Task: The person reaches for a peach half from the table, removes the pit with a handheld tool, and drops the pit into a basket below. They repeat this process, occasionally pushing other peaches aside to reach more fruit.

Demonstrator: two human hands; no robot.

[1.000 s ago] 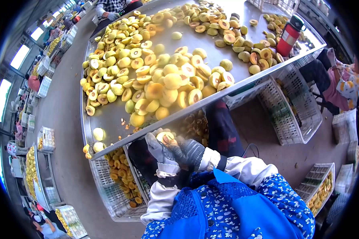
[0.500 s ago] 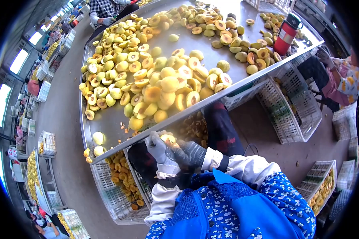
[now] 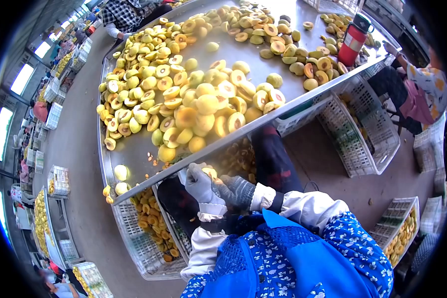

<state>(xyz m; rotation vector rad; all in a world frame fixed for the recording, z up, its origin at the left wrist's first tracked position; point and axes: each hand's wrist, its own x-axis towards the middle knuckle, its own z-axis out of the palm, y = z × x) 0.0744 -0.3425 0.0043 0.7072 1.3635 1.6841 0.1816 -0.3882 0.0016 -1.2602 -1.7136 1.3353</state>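
Fruit piece (image 3: 210, 173), one, between left hand (image 3: 201, 184), right hand (image 3: 238, 192); one flask (image 3: 352, 45)

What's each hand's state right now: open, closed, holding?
Left hand: curled closed at the fruit piece; exact grip hidden.
Right hand: partly curled beside the same piece; can't tell whether it's holding.

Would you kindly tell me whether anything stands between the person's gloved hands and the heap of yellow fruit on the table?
Yes: the silvery metal table's near rim runs between the heap of yellow fruit and the light-gloved left hand and dark-gloved right hand. Nothing else visible stands between.
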